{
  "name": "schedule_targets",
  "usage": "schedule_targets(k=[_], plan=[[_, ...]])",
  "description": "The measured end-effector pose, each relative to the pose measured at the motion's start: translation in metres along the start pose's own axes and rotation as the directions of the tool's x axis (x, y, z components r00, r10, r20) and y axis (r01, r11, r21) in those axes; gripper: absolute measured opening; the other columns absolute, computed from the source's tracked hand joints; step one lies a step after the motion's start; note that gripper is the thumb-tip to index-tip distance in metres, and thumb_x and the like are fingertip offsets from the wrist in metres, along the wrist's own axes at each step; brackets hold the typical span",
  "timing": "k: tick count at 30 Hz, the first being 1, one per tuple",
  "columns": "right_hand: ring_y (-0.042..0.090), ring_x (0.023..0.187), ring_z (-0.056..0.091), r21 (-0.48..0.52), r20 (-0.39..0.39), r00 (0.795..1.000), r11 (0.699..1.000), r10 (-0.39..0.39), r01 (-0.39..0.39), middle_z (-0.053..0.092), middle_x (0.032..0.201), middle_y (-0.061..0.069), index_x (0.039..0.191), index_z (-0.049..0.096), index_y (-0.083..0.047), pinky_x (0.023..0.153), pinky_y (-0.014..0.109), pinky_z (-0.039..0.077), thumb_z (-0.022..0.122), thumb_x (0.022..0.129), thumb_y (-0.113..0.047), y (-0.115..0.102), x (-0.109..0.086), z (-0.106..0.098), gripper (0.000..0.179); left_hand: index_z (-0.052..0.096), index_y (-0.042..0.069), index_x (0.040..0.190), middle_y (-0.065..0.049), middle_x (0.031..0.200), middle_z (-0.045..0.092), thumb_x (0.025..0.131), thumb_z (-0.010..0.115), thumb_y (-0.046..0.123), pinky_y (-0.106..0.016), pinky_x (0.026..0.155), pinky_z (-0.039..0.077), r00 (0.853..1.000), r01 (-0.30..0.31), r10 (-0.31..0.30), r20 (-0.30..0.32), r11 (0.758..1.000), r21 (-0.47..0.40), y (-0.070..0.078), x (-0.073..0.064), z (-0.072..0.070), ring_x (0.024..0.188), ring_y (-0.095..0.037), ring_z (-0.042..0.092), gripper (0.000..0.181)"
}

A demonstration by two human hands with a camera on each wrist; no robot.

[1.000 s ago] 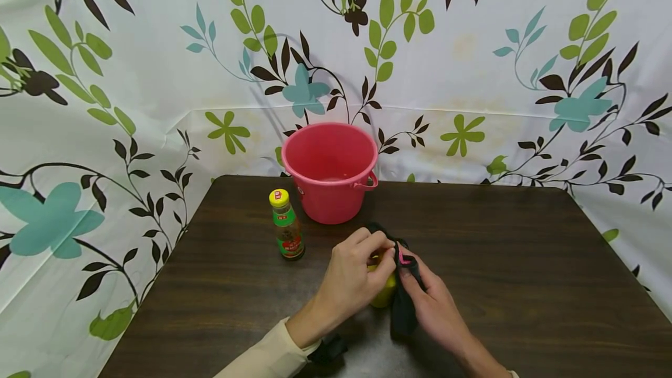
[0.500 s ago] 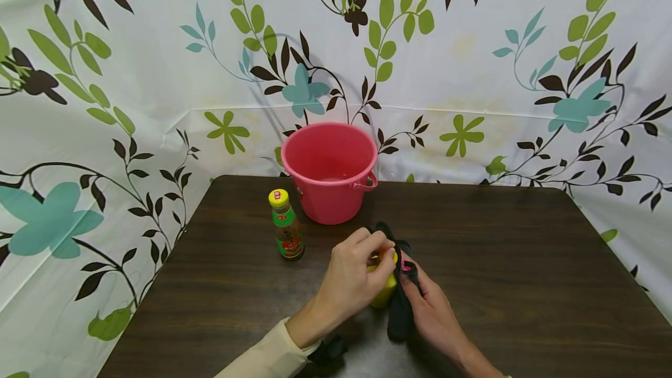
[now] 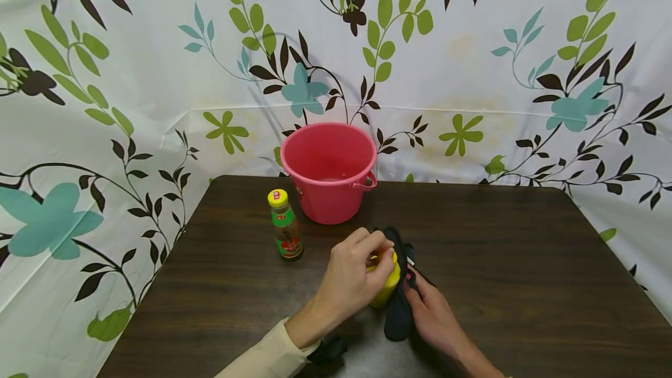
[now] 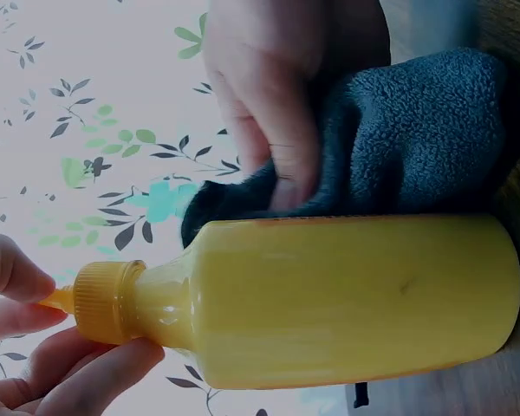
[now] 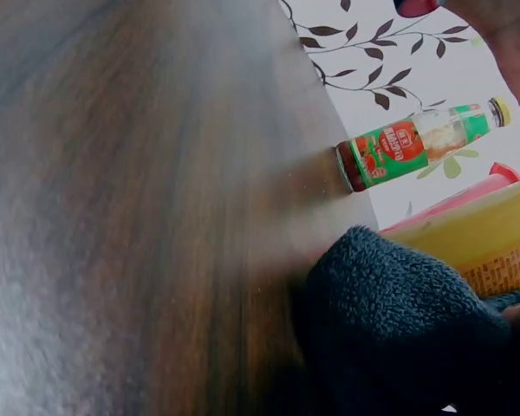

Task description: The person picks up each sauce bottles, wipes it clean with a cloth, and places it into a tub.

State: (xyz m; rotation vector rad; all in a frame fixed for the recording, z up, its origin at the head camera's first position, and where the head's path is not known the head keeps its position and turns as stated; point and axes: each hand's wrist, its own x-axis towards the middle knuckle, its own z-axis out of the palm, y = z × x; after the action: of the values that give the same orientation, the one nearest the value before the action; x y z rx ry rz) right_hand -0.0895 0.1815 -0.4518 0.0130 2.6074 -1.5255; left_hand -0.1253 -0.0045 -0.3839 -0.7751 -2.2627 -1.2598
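A yellow squeeze bottle (image 4: 355,299) with an orange-yellow nozzle cap stands upright on the table. My left hand (image 3: 357,267) pinches it at the top; in the left wrist view the fingertips hold the nozzle and touch the neck. My right hand (image 3: 434,315) grips a dark fluffy cloth (image 3: 398,315) that lies along the bottle's right side. The left wrist view shows that cloth (image 4: 425,121) bunched under the right thumb against the bottle wall. From the head, my left hand covers much of the bottle. Printed text shows on the bottle (image 5: 494,234) in the right wrist view.
A pink bucket (image 3: 333,200) stands at the back of the dark wooden table (image 3: 499,261). Left of it is a glass sauce bottle (image 3: 286,229) with a yellow cap. A leaf-patterned sheet (image 3: 436,80) hangs behind. A dark band (image 3: 328,350) is at my left wrist.
My right hand has shifted slightly toward me, and the cloth has turned against the bottle, showing a broader dark face. The left hand stays at the nozzle; bucket and sauce bottle have not moved.
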Motion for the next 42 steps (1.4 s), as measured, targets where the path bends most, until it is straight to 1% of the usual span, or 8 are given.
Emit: schedule_targets(k=[7,13,16,23,29,33,38,42], plan=[[0.037,0.151,0.047,-0.095,0.012,1.000,0.995,-0.004,0.005,0.049,0.164,0.013,0.164,0.041,-0.026,0.121,0.063,0.040,0.050,0.112,-0.019,0.003,0.000,0.000,0.053,0.076,0.010,0.095,-0.003,0.082,0.064,0.090,0.073,0.007,-0.019,0.070,0.062,1.000,0.011,-0.011,0.015,1.000,-0.004,0.000,0.000,0.000,0.074,-0.011,0.068,0.007],[0.041,0.150,0.047,-0.117,0.011,1.000,0.993,0.000,0.001,0.048,0.164,0.016,0.166,0.036,-0.028,0.120,0.066,0.039,0.049,0.112,-0.018,0.003,0.000,0.000,0.057,0.076,0.010,0.096,-0.004,0.083,0.065,0.090,0.073,0.007,-0.019,0.069,0.062,1.000,0.016,-0.016,0.023,1.000,-0.013,0.000,0.001,0.000,0.074,-0.012,0.068,0.008],[0.041,0.152,0.045,-0.095,0.014,1.000,0.995,0.015,-0.014,0.045,0.166,0.015,0.167,0.035,-0.028,0.122,0.067,0.037,0.048,0.112,-0.020,0.004,0.000,0.001,0.056,0.077,0.010,0.096,-0.004,0.083,0.065,0.090,0.073,0.007,-0.019,0.068,0.062,1.000,0.013,-0.013,0.023,1.000,-0.011,-0.001,0.001,0.000,0.073,-0.011,0.067,0.008],[0.037,0.153,0.045,-0.006,-0.003,1.000,1.000,0.023,-0.023,0.048,0.165,0.012,0.162,0.044,-0.028,0.124,0.064,0.036,0.049,0.113,-0.023,0.004,-0.001,0.003,0.050,0.076,0.010,0.095,-0.003,0.082,0.063,0.090,0.074,0.008,-0.017,0.066,0.060,1.000,0.006,-0.006,0.021,1.000,0.000,-0.002,0.000,0.001,0.072,-0.011,0.065,0.006],[0.028,0.158,0.037,0.116,-0.002,1.000,0.993,-0.025,0.025,0.043,0.169,0.007,0.163,0.042,-0.019,0.128,0.056,0.030,0.045,0.113,-0.015,-0.005,-0.002,0.002,0.050,0.075,0.011,0.095,-0.003,0.081,0.062,0.091,0.074,0.008,-0.016,0.064,0.058,1.000,-0.006,0.005,0.012,1.000,0.003,-0.002,0.000,0.000,0.069,-0.012,0.062,0.005],[0.021,0.159,0.034,0.190,0.003,1.000,0.981,-0.029,0.028,0.042,0.169,-0.001,0.163,0.041,-0.026,0.130,0.054,0.028,0.043,0.114,-0.018,-0.015,-0.003,-0.001,0.049,0.074,0.013,0.094,-0.002,0.081,0.062,0.091,0.073,0.008,-0.014,0.064,0.055,1.000,-0.012,0.012,0.007,1.000,0.011,-0.001,0.001,0.000,0.068,-0.013,0.060,0.005],[0.020,0.159,0.034,0.269,-0.007,1.000,0.963,-0.008,0.009,0.042,0.168,-0.006,0.161,0.043,-0.033,0.129,0.054,0.030,0.044,0.115,-0.026,-0.028,-0.006,-0.006,0.047,0.074,0.013,0.093,-0.002,0.080,0.062,0.091,0.072,0.008,-0.012,0.063,0.052,1.000,-0.016,0.016,0.005,1.000,0.018,-0.001,0.001,0.000,0.067,-0.013,0.058,0.005],[0.020,0.156,0.038,0.295,-0.035,0.999,0.955,-0.028,0.037,0.044,0.167,-0.006,0.159,0.046,-0.036,0.121,0.031,0.040,0.046,0.114,-0.025,-0.038,-0.007,-0.011,0.046,0.074,0.013,0.092,-0.002,0.080,0.062,0.091,0.073,0.008,-0.011,0.062,0.050,1.000,-0.021,0.021,0.000,1.000,0.024,-0.001,0.001,0.000,0.066,-0.012,0.057,0.006]])
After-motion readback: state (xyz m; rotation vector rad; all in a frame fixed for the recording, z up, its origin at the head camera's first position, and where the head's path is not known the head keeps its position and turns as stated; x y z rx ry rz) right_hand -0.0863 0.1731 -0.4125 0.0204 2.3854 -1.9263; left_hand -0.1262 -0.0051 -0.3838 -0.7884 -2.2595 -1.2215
